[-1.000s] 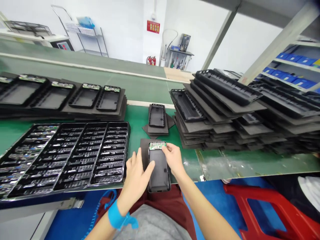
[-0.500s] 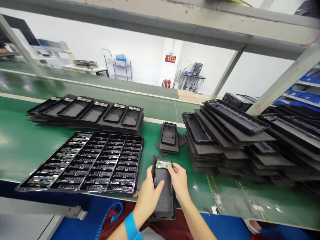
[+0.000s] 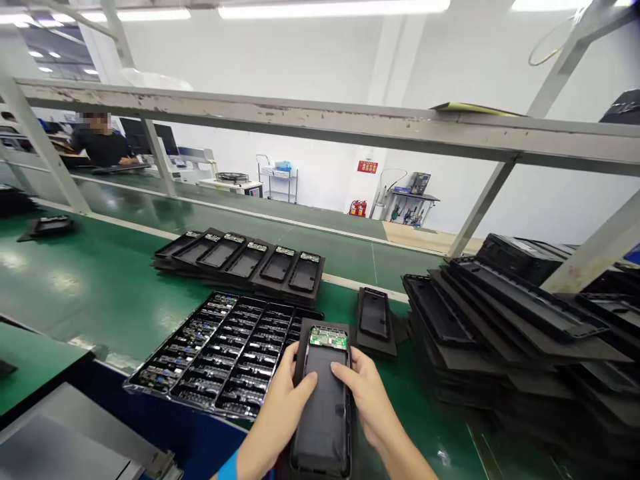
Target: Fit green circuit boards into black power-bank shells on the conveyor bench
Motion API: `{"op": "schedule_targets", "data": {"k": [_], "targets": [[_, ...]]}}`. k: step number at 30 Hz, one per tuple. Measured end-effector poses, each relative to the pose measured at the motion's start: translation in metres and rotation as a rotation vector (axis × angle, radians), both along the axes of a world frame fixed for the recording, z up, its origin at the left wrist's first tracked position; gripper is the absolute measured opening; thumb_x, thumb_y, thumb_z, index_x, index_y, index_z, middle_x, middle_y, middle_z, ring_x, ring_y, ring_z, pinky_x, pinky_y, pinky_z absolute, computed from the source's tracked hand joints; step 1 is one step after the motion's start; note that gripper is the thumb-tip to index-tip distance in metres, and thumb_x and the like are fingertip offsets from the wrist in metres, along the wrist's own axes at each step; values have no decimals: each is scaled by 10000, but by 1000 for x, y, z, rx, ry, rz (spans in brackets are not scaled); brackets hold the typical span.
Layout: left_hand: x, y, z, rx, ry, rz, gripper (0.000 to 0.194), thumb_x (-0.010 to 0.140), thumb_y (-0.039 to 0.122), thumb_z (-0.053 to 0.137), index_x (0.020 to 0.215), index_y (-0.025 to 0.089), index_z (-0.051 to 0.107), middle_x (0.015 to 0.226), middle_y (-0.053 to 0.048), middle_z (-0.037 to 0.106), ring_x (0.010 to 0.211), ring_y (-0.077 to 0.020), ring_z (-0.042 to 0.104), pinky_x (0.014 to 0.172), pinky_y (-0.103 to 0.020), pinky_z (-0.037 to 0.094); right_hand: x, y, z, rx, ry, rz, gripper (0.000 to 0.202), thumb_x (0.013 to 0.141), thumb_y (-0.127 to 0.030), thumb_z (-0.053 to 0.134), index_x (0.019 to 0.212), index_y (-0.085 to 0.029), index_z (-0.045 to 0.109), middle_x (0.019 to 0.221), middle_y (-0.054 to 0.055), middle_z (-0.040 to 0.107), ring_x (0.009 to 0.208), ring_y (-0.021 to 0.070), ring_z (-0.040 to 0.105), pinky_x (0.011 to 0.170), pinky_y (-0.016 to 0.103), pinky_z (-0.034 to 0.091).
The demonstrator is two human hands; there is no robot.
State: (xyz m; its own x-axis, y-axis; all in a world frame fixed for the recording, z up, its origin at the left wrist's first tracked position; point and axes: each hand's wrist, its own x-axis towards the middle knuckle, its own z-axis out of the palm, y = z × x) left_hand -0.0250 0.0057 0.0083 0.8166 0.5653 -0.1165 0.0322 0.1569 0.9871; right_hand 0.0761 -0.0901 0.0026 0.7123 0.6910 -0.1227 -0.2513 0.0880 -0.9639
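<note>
A black plastic casing is held up in front of me, with a dark foam sheet behind it. Seated at the casing's top end is a green circuit board. My left hand grips the left edge, its thumb lying on the inner floor. On the right edge, my right hand grips with its thumb inside, below the board. Left of the casing sits a black compartment tray; circuit boards fill its leftmost column.
Casings with boards lie on stacked foam sheets at the back. A single casing lies on foam just right of centre. Tall stacks of casings and foam stand at right. A person sits far left, behind shelf posts.
The view has tilted up and swung left. Both hands have raised the casing and foam closer. My right hand has left the circuit board and moved down to the casing's edge.
</note>
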Motion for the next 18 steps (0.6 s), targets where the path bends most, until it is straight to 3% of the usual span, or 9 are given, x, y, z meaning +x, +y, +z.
{"op": "schedule_targets", "data": {"k": [4, 8, 14, 18], "targets": [[-4, 43, 20, -5, -3, -4, 516, 785, 339, 572, 1244, 207, 378, 1095, -87, 641, 927, -217, 645, 783, -372, 534, 12, 54, 23, -46, -50, 68, 260, 746, -288, 662, 940, -121, 614, 805, 44, 677, 689, 163, 635, 685, 321, 521], [7, 102, 35, 93, 57, 47, 388, 839, 296, 554, 1195, 163, 473, 1060, -74, 623, 895, -190, 628, 781, -401, 521, 35, 120, 39, -177, -172, 80, 229, 881, -310, 546, 1030, -138, 573, 972, 42, 621, 801, 147, 615, 706, 332, 528], [55, 196, 60, 345, 222, 160, 327, 851, 324, 540, 1138, 166, 535, 1134, -80, 580, 943, -195, 593, 786, -408, 511, 79, 212, 61, -387, -416, -7, 303, 878, -320, 546, 1135, -159, 536, 1141, 74, 568, 953, 197, 588, 792, 396, 514], [92, 242, 62, 523, 330, 199, 342, 845, 320, 550, 1150, 168, 530, 1168, -85, 565, 990, -212, 579, 817, -429, 498, 105, 255, 74, -482, -580, -101, 310, 878, -321, 547, 1146, -166, 530, 1155, 75, 560, 975, 204, 582, 809, 404, 507]]}}
